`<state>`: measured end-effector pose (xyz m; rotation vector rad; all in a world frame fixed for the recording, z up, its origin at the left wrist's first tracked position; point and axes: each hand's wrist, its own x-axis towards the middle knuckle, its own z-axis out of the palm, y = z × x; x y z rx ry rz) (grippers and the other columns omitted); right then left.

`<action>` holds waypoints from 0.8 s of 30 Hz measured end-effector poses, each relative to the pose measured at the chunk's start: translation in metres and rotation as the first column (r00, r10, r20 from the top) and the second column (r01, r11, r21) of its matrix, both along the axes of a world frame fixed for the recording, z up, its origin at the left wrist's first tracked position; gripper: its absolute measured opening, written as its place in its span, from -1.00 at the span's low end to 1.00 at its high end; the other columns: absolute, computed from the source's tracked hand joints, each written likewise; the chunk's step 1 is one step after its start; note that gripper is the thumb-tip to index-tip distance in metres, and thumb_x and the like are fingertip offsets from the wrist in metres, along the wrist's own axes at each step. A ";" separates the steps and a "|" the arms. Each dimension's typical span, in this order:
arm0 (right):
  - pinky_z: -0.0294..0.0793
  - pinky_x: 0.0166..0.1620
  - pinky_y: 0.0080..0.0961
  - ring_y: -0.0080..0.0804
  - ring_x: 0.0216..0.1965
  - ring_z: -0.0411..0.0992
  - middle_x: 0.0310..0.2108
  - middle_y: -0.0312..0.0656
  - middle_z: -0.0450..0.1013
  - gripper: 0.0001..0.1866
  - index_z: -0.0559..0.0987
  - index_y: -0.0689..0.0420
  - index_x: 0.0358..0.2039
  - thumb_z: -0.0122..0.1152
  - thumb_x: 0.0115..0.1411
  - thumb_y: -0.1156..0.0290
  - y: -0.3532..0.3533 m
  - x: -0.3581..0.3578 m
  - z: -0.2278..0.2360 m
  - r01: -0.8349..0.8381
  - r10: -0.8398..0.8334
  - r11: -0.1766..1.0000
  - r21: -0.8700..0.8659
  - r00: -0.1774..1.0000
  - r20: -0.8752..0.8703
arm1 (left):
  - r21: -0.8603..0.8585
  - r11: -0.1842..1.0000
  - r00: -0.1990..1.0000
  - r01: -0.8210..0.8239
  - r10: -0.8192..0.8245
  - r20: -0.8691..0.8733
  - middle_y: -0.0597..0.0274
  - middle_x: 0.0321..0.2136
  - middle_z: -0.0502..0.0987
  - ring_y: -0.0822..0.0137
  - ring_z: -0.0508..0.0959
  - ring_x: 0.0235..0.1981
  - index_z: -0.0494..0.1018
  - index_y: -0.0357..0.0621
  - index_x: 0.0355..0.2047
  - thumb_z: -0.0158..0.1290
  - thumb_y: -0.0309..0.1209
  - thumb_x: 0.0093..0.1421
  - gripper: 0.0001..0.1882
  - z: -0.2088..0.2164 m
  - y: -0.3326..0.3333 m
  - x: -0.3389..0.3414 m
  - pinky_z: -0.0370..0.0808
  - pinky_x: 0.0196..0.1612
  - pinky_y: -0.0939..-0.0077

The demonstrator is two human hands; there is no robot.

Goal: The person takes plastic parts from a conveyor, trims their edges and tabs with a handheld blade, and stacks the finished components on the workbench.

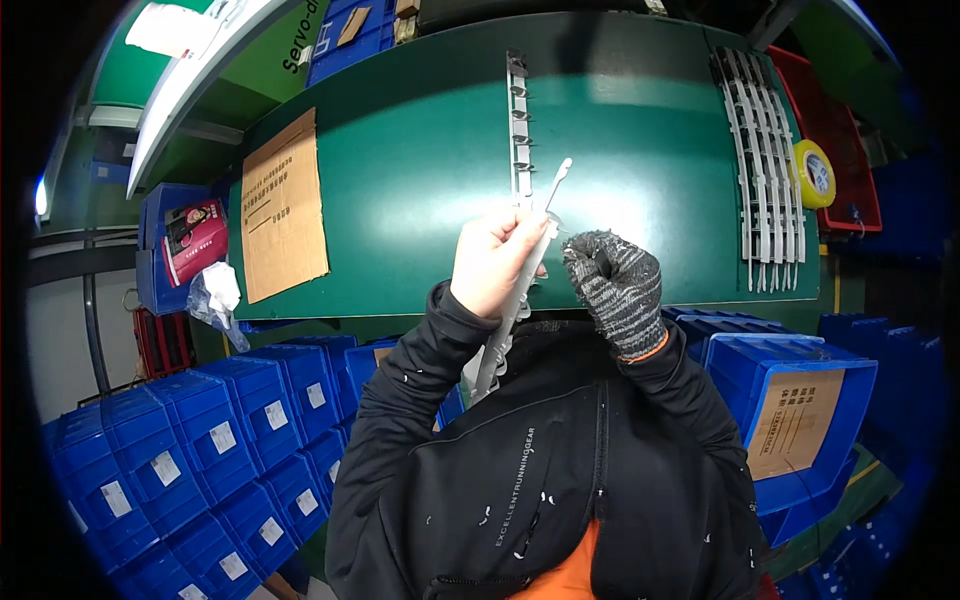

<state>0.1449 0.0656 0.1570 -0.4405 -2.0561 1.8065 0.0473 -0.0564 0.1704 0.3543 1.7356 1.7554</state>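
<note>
My left hand (491,262), bare, is closed around a long pale strip (517,297) with small tabs along one edge. The strip slants from beside my chest up past my thumb, and its narrow white end (562,175) sticks out above the fingers. To the right of it, apart from the strip, my right hand (618,284) wears a grey and black knitted glove. Its fingers are curled together, and whatever they may hold is hidden. Beyond my left hand, another strip (521,130) with dark upright clips lies lengthwise on the green table (420,160).
Several similar strips (765,170) lie side by side at the table's right, beside a yellow tape roll (814,174) and a red tray (835,130). A flat cardboard sheet (285,210) lies on the left. Blue bins (200,425) are stacked lower left; another blue bin (735,375) stands lower right.
</note>
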 end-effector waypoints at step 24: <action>0.36 -0.47 -0.38 -0.18 -0.54 0.42 -0.55 -0.04 0.43 -0.78 0.54 0.13 -0.33 0.13 0.03 0.30 0.014 0.000 0.012 -0.222 0.216 0.909 0.354 0.975 0.056 | 0.112 0.982 0.950 0.153 -0.177 0.256 0.31 -0.65 0.42 0.59 0.40 -0.73 0.42 -0.31 -0.43 -0.02 -0.30 0.14 -0.74 -0.002 -0.002 -0.011 0.44 -0.62 0.73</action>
